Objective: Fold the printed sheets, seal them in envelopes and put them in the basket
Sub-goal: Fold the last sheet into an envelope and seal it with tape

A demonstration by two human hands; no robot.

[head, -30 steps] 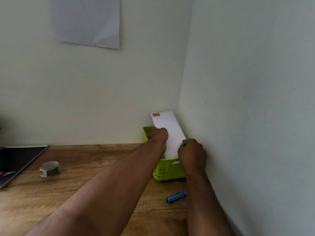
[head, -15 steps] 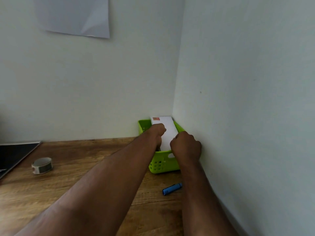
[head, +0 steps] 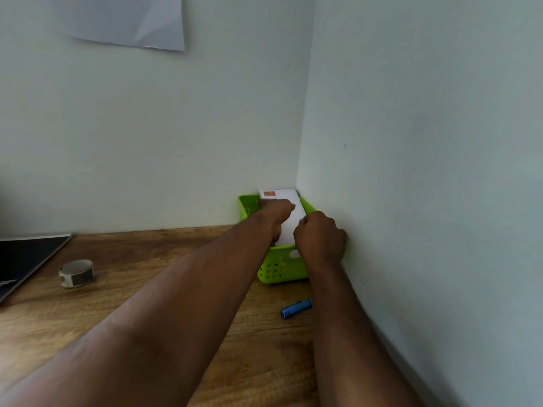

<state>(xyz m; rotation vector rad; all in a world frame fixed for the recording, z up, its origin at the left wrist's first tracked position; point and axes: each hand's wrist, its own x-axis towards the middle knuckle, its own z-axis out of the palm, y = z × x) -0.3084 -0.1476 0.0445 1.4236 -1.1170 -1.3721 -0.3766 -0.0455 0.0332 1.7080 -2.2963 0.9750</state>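
Observation:
A white envelope (head: 289, 223) with a red stamp at its far corner lies tilted in the green basket (head: 276, 268), which stands in the wall corner on the wooden desk. Its far end sticks up over the basket's back rim. My left hand (head: 277, 214) grips the envelope's left edge, fingers curled over it. My right hand (head: 320, 239) holds the envelope's near right edge above the basket's front rim, its fingers curled. The envelope's near end is hidden behind my hands.
A blue glue stick (head: 296, 309) lies on the desk in front of the basket. A roll of tape (head: 77, 273) sits at the left, beside a dark laptop (head: 26, 259). A sheet of paper (head: 126, 20) hangs on the back wall. The side wall runs close on the right.
Both hands have lowered the envelope from standing steeply above the basket to lying deeper inside it. The camera view has shifted a little.

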